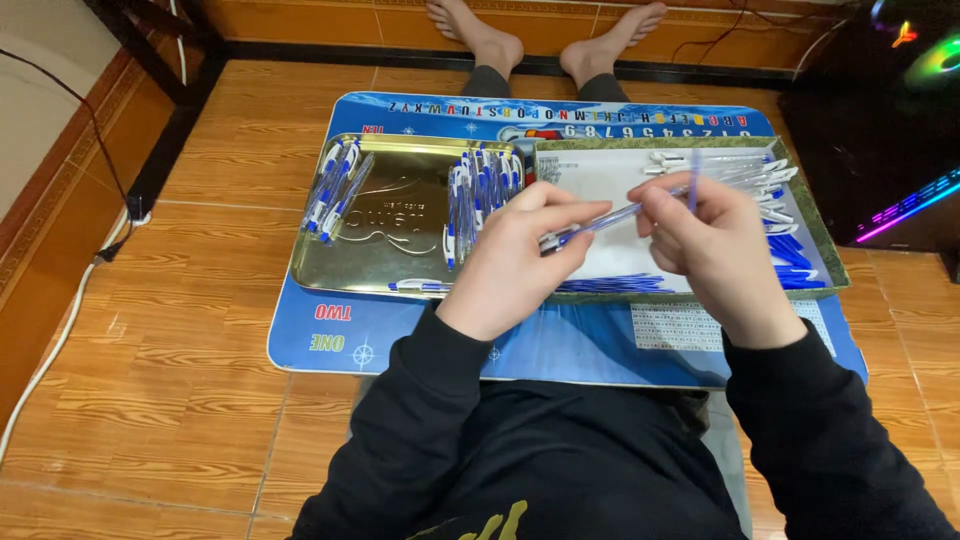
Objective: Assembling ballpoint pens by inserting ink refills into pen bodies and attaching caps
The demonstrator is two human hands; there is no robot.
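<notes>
Pen barrel (600, 221), clear with blue inside, sits up in the air between both hands over the trays. From the head cam: left hand (520, 258) pinches one end, right hand (712, 240) grips the other end and also has a thin blue refill (694, 180) sticking up from its fingers. Gold tray (385, 245) on the left holds piles of blue and white pens (335, 185) (a second bunch too). White-lined tray (620, 260) on the right holds loose parts. All on a blue mat (400, 340).

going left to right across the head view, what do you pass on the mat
Gold tin tray → pile of blue and white pens → left hand → clear pen barrel → right hand → white pen parts
</notes>
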